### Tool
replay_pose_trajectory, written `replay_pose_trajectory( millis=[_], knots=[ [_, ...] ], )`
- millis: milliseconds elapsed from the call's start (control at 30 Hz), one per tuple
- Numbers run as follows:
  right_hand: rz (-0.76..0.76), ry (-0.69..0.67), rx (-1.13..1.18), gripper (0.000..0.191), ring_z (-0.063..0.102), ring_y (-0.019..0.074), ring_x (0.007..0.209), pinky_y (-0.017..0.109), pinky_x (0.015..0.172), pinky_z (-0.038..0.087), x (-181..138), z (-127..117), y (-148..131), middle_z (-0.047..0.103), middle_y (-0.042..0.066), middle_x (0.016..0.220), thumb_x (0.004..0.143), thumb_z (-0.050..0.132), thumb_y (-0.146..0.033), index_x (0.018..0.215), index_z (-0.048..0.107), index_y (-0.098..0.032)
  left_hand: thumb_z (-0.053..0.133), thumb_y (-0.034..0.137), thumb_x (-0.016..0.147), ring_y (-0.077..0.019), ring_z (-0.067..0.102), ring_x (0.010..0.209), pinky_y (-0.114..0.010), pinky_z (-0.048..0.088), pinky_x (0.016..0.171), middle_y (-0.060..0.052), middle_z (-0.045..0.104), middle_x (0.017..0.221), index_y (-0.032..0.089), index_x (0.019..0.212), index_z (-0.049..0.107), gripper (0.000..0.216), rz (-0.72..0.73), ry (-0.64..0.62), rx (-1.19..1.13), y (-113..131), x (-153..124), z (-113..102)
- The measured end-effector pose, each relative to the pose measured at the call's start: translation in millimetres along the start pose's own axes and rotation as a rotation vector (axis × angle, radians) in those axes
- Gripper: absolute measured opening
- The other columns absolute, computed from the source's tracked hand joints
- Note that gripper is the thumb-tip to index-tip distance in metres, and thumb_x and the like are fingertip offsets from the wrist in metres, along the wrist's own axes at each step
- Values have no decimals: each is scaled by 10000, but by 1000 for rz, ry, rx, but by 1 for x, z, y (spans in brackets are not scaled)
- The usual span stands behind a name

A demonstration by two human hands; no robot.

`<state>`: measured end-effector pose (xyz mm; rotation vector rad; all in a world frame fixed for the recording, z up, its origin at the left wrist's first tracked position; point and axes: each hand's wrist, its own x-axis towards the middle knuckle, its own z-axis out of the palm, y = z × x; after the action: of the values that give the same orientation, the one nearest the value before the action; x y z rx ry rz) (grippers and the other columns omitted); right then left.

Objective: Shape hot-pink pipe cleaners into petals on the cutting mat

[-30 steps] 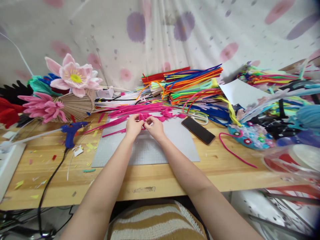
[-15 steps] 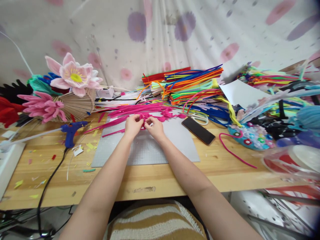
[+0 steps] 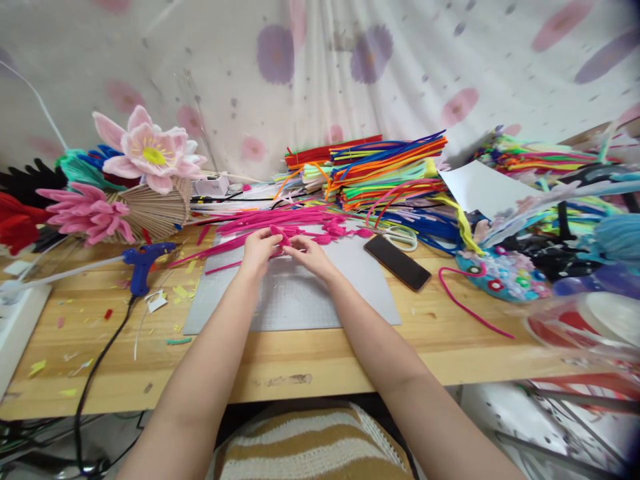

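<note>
Between my hands, above the grey cutting mat (image 3: 310,307), is a small magenta pipe-cleaner piece (image 3: 280,235), bent into a petal-like shape. My left hand (image 3: 259,251) has its fingers closed on the piece's left side. From the other side my right hand (image 3: 309,255) pinches its lower right edge; the fingertips partly hide it. Just beyond lie loose magenta pipe cleaners (image 3: 270,218), some running out to the left. Several shaped magenta pieces (image 3: 334,228) rest at their right end.
A black phone (image 3: 397,261) and white-handled scissors (image 3: 403,237) lie to the right. At the left sits a blue glue gun (image 3: 143,263) with its cord, near fluffy pink flowers (image 3: 150,150). Bundles of coloured pipe cleaners (image 3: 385,163) are stacked at the back.
My left hand has shifted slightly left and turned, and my right hand has tilted flatter. More of the magenta piece now shows between them.
</note>
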<state>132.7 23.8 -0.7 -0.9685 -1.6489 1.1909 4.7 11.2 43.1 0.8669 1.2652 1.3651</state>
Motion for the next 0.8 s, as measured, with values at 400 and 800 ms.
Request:
replay_pose_trajectory(
  millis=[400,800],
  knots=[
    [60,-151,219,248,465,81,584,219,587,361,-4,-6,-5,590,-16,651,681,621,-401,690,570,-158,750,390,508,-95,550,504,-238,480,507,0,604,587,125,668,593,347,-4,-64,125,1,-3,-4],
    [-60,-64,186,234,507,104,618,248,653,414,-9,-1,-17,556,-12,616,681,616,-395,622,576,-173,768,437,474,-61,473,426,-184,345,403,8,569,530,125,632,598,389,-30,-150,205,-2,0,-6]
  ],
)
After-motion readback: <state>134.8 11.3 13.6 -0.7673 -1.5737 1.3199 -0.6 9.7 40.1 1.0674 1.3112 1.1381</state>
